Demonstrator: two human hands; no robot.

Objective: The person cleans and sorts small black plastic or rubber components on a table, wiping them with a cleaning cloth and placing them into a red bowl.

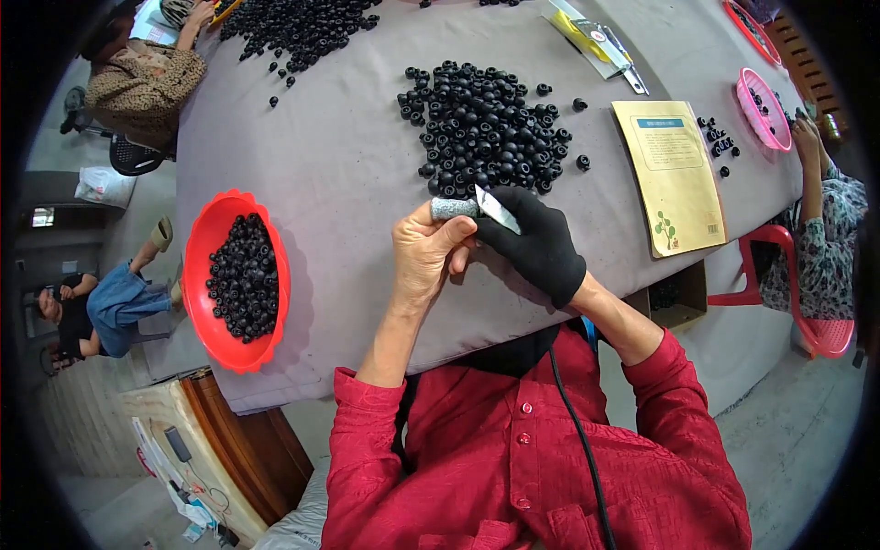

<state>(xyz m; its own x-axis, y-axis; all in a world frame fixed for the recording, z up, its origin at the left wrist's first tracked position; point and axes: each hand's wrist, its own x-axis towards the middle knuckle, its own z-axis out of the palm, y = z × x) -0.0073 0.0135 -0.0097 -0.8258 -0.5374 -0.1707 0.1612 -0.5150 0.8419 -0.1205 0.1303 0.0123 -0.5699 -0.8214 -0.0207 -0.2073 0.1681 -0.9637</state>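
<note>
My bare left hand (429, 246) is closed in front of me, thumb against the fingers. A grey speckled sleeve (454, 208) appears to wrap its index finger. Whatever the left fingertips pinch is mostly hidden. My right hand (536, 240), in a black glove, grips a short knife with a pale pointed blade (496, 210). The blade slants just beside the grey sleeve, and the two hands meet there. Right behind them lies a pile of small round black pieces (486, 124) with holes in many of them.
A red scalloped basket (194, 275) of black pieces stands at left. Right are a yellow booklet (669, 174), a packaged tool (600, 46) and a pink basket (747, 92). More pieces (302, 27) lie far left. Other people sit around the grey-covered table (357, 165). A black cord (582, 431) crosses my front.
</note>
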